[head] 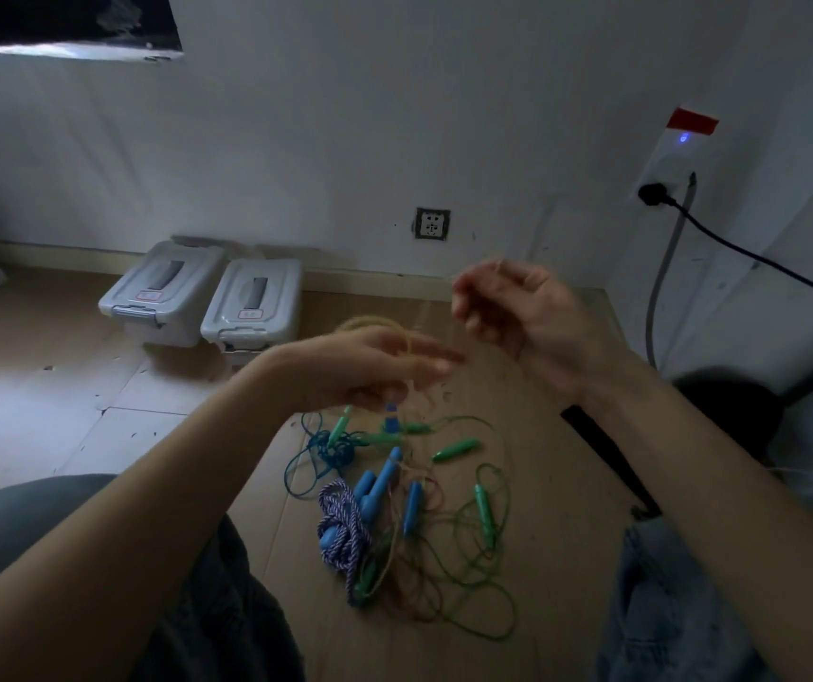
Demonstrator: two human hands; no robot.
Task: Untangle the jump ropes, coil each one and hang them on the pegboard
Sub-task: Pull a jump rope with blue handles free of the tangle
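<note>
Below my left hand [375, 366], a pale yellow rope [397, 332] loops; beneath it lie green ropes [483, 578] with green handles [456, 449], blue handles [385, 477], a purple-and-white twisted rope [345, 521], a teal cord [318, 452], on tan flooring [542, 484].

yellow jump rope [385, 332]: thin, looped, raised above the floor, blurred | tangled heap [404, 509]: on the brown floor between the knees | green ropes [483, 573]: loose loops, green handles scattered | blue handles [380, 479]: mid-heap | purple-white braided rope [345, 524]: bunched, left side
</note>
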